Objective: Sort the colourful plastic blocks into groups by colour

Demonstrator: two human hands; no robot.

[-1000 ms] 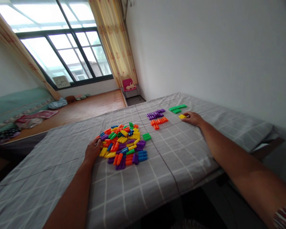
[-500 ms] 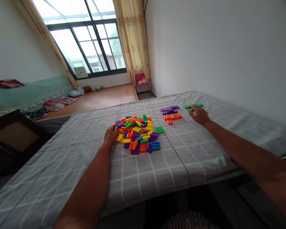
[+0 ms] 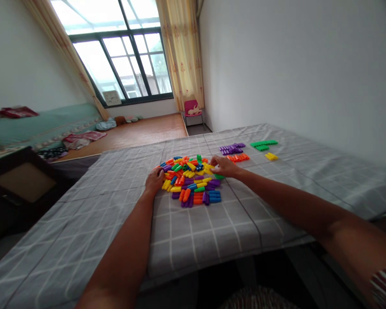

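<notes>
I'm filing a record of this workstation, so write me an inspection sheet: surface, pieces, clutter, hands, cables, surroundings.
Surface: table under a grey checked cloth, creased in places.
Pieces: mixed-colour pile between the hands; beyond it to the right, separate purple group, orange group, green group and yellow group.
Clutter: crumpled fabrics on the wooden platform, away from the table.
Hands: left hand at the pile's left edge; right hand with fingers at its right edge, near yellow pieces; grip unclear for both.
Cables: nothing seen.
Surroundings: window, curtain, pink chair, white wall.
</notes>
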